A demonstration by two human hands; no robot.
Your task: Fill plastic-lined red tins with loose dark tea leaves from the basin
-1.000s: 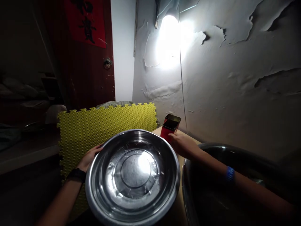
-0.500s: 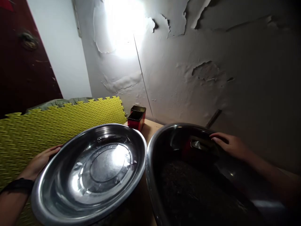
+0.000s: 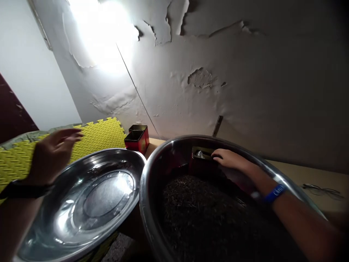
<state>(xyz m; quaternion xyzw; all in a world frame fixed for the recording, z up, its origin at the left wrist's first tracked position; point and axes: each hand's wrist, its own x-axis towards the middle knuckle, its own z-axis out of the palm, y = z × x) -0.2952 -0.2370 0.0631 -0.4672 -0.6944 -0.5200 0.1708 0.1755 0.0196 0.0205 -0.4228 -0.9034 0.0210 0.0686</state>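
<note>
My right hand [image 3: 230,159], with a blue wristband, reaches into a large steel basin [image 3: 152,160] that holds dark loose tea leaves [image 3: 201,214]. Its fingers rest on the top of a red square tin [image 3: 201,160] standing in the leaves at the basin's far side. My left hand [image 3: 53,154], with a black wrist strap, is raised above the rim of an empty shiny steel basin [image 3: 81,203], fingers apart and holding nothing.
Two red open tins [image 3: 137,137] stand against the peeling white wall behind the basins. A yellow foam mat [image 3: 100,133] leans at the left. A bright lamp glares on the wall. A thin wire [image 3: 321,190] lies on the tabletop [image 3: 300,173] at right.
My right hand moved from the big basin's far rim down onto the red tin inside. My left hand lifted off the empty basin's rim. The view swung rightward.
</note>
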